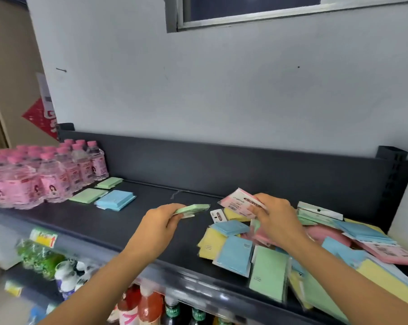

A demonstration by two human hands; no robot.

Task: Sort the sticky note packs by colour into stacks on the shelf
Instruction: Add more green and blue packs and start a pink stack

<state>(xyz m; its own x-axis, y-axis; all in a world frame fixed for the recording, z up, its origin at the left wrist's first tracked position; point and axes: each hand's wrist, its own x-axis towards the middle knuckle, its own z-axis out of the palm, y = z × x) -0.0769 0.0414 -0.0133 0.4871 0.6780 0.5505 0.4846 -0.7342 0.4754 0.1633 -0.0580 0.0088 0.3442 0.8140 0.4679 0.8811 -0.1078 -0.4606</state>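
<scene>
My left hand (pixel 162 219) grips a green sticky note pack (pixel 193 209) above the middle of the dark shelf (pixel 128 221). My right hand (pixel 275 216) pinches a pink pack (pixel 239 201) over a mixed pile of packs (pixel 268 259) in yellow, blue, green and pink at the right end. At the left, a blue stack (pixel 116 200) lies beside two green stacks (pixel 88 195) (pixel 109 183).
Shrink-wrapped pink-capped water bottles (pixel 34 174) fill the shelf's left end. A dark back panel (pixel 245 165) closes the rear against the grey wall. Drink bottles (pixel 146 306) stand on the lower shelf under the front edge.
</scene>
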